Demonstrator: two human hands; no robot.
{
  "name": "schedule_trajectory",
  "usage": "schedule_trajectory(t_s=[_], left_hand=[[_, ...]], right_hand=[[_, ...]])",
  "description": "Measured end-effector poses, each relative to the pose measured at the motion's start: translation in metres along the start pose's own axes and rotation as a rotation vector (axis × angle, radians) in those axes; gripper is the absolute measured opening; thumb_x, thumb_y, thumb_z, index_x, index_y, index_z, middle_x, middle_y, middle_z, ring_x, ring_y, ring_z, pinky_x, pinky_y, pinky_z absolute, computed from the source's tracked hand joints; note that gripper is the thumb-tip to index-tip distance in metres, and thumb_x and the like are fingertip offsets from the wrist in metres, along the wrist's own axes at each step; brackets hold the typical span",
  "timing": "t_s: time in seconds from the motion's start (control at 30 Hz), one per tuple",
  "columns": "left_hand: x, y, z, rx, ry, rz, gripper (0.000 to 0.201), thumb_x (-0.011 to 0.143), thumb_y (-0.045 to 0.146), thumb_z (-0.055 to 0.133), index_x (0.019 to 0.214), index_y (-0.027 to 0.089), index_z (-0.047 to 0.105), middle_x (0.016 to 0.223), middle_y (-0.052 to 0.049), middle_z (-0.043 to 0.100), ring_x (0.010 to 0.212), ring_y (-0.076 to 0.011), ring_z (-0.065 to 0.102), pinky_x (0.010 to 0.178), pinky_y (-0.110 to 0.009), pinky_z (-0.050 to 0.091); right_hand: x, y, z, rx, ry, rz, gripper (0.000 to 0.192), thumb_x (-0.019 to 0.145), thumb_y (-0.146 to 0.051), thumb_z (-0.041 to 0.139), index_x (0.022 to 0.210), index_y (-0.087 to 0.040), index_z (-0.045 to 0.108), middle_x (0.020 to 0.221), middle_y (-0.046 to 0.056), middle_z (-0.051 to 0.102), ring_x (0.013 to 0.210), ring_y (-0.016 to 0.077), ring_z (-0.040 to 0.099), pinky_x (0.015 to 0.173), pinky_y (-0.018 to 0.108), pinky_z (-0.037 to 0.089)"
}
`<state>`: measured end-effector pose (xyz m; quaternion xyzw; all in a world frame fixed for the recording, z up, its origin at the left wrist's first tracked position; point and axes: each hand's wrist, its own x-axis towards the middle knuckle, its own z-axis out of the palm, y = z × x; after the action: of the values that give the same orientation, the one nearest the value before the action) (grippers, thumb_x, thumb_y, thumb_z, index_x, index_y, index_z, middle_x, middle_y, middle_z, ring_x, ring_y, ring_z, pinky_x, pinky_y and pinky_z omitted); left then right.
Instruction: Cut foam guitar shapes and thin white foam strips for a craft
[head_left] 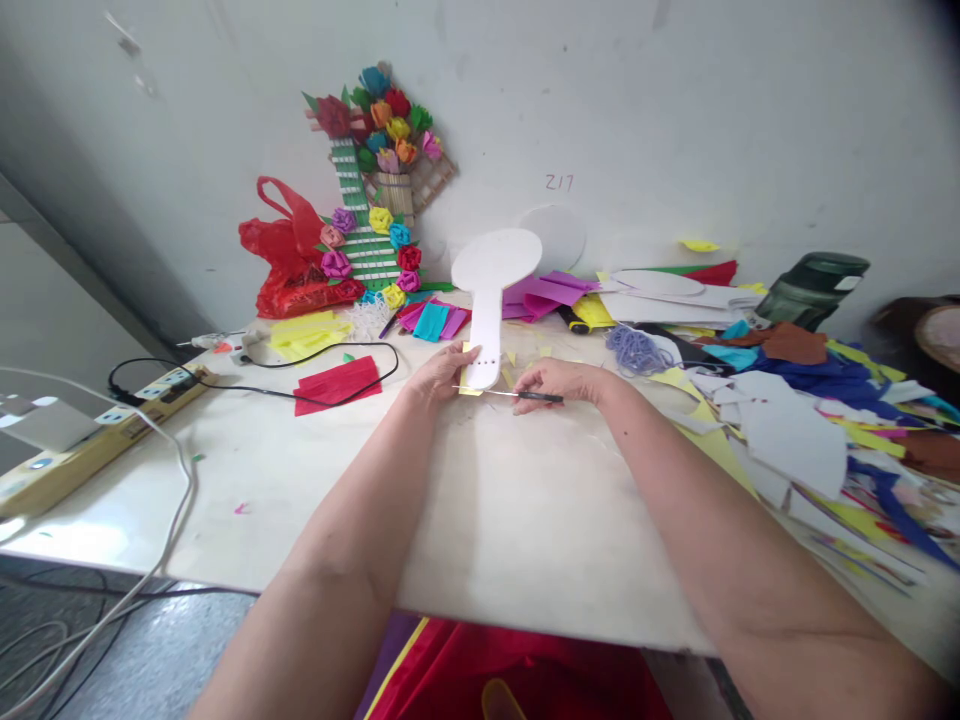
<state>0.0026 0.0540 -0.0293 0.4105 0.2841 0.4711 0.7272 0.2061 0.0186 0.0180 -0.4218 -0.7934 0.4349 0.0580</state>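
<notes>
My left hand [444, 368] pinches the lower left edge of a white paddle-shaped cutout [487, 310], which has a broad oval top and a narrow stem. A row of small dark dots crosses the stem near its bottom end. Yellow paper [471, 390] shows behind and below that end. Closed around a thin metal tool with a black handle [541, 398], my right hand [559, 382] is just right of the stem. The tool's slender metal part points left across the yellow paper at the stem's bottom edge; its exact kind is not clear.
A paper-flower decoration [367, 215] leans on the wall beside a red plastic bag [289, 255]. Red crepe paper [337, 385] lies left. Paper and board scraps [795, 430] pile up right, before a green bottle [814, 290]. A power strip [105, 435] with cables runs along the left.
</notes>
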Motion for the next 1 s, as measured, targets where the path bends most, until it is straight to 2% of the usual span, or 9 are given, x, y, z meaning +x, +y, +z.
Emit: schedule_trajectory(t_s=[0.2,0.43,0.77,1.0], left_hand=[[-0.001,0.001,-0.001,0.005,0.012,-0.016,0.019,0.077,0.009,0.058,0.096,0.007,0.060,0.079,-0.013,0.069,0.069,-0.0199,0.067,0.071,-0.033,0.053],[0.002,-0.001,-0.005,0.027,-0.001,-0.004,0.019,0.079,0.009,0.055,0.096,0.007,0.060,0.082,-0.014,0.069,0.073,-0.0208,0.067,0.068,-0.031,0.054],[0.001,0.002,-0.010,0.025,0.048,-0.009,0.019,0.073,0.008,0.061,0.092,0.008,0.061,0.079,-0.013,0.069,0.074,-0.0226,0.067,0.070,-0.034,0.054],[0.002,0.001,-0.010,0.034,-0.041,0.006,0.025,0.070,0.009,0.065,0.095,0.008,0.060,0.078,-0.012,0.069,0.074,-0.0220,0.067,0.073,-0.034,0.053]], right_hand=[[0.003,0.004,-0.002,-0.066,0.007,0.001,0.047,0.050,-0.055,0.070,0.076,-0.016,0.068,0.049,-0.006,0.043,0.045,0.0045,0.033,0.046,0.021,0.024],[0.002,0.005,-0.003,-0.098,0.018,-0.036,0.049,0.047,-0.056,0.071,0.076,-0.017,0.069,0.059,-0.003,0.052,0.054,0.0076,0.040,0.052,0.022,0.029],[0.000,0.004,-0.005,-0.094,0.006,-0.004,0.047,0.048,-0.052,0.073,0.079,-0.017,0.069,0.059,-0.002,0.053,0.053,0.0072,0.041,0.050,0.021,0.029],[-0.001,0.000,-0.002,-0.038,-0.049,-0.018,0.045,0.052,-0.050,0.072,0.080,-0.014,0.068,0.049,-0.005,0.046,0.044,0.0045,0.034,0.044,0.021,0.026]])
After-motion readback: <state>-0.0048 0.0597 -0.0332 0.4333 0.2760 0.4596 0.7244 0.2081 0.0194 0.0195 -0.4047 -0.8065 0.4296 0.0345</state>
